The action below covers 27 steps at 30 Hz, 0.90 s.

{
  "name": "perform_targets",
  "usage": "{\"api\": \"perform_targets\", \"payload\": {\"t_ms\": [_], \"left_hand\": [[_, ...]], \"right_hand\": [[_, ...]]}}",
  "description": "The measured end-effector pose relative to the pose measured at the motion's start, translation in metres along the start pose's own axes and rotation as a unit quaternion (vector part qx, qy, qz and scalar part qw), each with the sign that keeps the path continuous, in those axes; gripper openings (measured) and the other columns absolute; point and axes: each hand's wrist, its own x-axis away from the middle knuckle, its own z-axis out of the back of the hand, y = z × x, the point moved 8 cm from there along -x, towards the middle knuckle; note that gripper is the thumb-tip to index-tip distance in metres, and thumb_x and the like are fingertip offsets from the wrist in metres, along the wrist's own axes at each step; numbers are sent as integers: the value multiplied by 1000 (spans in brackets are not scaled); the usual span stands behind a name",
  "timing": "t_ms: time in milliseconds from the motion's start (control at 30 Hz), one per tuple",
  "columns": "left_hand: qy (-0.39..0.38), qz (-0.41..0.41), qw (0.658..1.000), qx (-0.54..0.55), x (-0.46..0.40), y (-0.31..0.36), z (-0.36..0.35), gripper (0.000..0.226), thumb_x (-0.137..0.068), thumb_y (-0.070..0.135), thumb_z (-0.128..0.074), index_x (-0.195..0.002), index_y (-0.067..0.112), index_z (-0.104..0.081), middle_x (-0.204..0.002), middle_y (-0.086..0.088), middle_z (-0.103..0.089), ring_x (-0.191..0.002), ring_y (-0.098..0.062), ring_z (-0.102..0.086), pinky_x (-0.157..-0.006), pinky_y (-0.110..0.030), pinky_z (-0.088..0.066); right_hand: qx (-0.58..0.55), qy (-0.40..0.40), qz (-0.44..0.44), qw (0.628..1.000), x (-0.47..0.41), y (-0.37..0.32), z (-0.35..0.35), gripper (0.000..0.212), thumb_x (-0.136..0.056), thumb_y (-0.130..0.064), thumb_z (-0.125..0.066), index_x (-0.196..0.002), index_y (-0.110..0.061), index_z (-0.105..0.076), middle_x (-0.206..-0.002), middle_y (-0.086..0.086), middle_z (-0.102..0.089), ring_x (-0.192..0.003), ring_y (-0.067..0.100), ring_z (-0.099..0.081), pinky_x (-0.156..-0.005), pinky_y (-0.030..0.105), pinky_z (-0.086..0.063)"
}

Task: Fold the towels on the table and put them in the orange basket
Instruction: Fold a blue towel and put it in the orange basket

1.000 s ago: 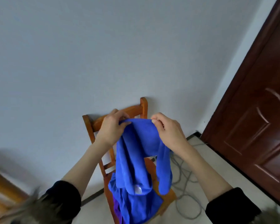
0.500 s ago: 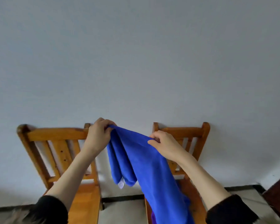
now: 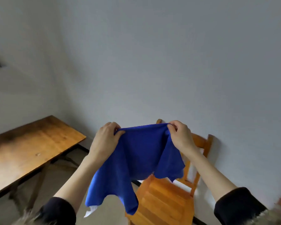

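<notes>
Person's forearms bare from wrist to near the elbow, each ending in a pushed-up dark navy sleeve: left sleeve [image 3: 58, 210], right sleeve [image 3: 237, 207], with pale fuzzy trim below both.

Blue towel [image 3: 136, 161] now spread wider.

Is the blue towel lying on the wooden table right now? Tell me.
No, the blue towel hangs in the air, pinched by the left hand and right hand, beside the wooden table.
</notes>
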Motion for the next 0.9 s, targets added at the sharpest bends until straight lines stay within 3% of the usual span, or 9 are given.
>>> {"api": "perform_targets", "payload": {"t_ms": [100, 200, 367, 500, 600, 700, 800, 900], "left_hand": [[36, 55, 997, -44, 9, -73, 60, 11, -91, 11, -51, -90, 16, -60, -93, 6, -49, -81, -12, -45, -73, -21, -32], [79, 122, 987, -71, 24, -140, 115, 15, -86, 2, -53, -86, 16, -59, -92, 5, -48, -79, -15, -45, -74, -22, -32], [146, 224, 957, -108, 50, -230, 191, 14, -82, 17, -66, -77, 19, -54, -77, 6, -50, -76, -16, -48, -63, -20, -30], [198, 293, 925, -142, 58, -286, 237, 5, -83, 9, -60, -83, 12, -56, -85, -3, -55, -81, -23, -51, -73, -29, -37], [224, 331, 901, -168, 54, -322, 263, 19, -82, -4, -47, -90, 9, -60, -99, -9, -52, -88, -29, -52, -82, -33, -40], [246, 360, 881, -184, 47, -357, 278, 24, -83, -5, -45, -94, 7, -63, -103, -13, -52, -93, -34, -54, -87, -37, -42], [280, 390, 860, -171, 41, -390, 287, 20, -87, 1, -47, -97, 6, -63, -103, -16, -57, -97, -34, -54, -86, -37, -41], [292, 423, 844, -153, 36, -424, 292, 14, -89, 13, -53, -96, 8, -63, -98, -14, -65, -94, -33, -57, -82, -37, -45]], "right_hand": [[-4, -63, 26, 998, -14, -43, -88, 19, -97, -17, -43, -84, -12, -56, -71, -5, -55, -63, 3, -48, -53, 15, -35], [-32, -118, 42, 992, -17, -82, -171, 21, -96, -15, -43, -80, -10, -56, -67, -5, -54, -60, 6, -47, -49, 10, -36], [-43, -194, 116, 973, -25, -149, -279, 22, -95, -23, -48, -76, -15, -55, -66, -8, -54, -65, 13, -51, -54, 19, -37], [20, -185, 232, 955, -38, -201, -338, 28, -91, -39, -54, -70, -20, -48, -56, -12, -46, -55, 9, -45, -51, 25, -31], [55, -170, 306, 935, -52, -233, -377, 35, -90, -46, -53, -71, -17, -46, -54, -8, -42, -55, 17, -42, -55, 27, -30], [50, -161, 346, 923, -67, -253, -414, 35, -91, -42, -54, -73, -12, -50, -58, -5, -45, -56, 19, -43, -54, 28, -31], [10, -169, 348, 922, -87, -262, -452, 29, -92, -32, -55, -73, -12, -47, -62, -4, -47, -56, 20, -42, -54, 28, -31], [-63, -238, 293, 924, -114, -261, -497, 19, -94, -23, -52, -79, -12, -53, -70, -4, -54, -64, 18, -50, -59, 27, -37]]}}
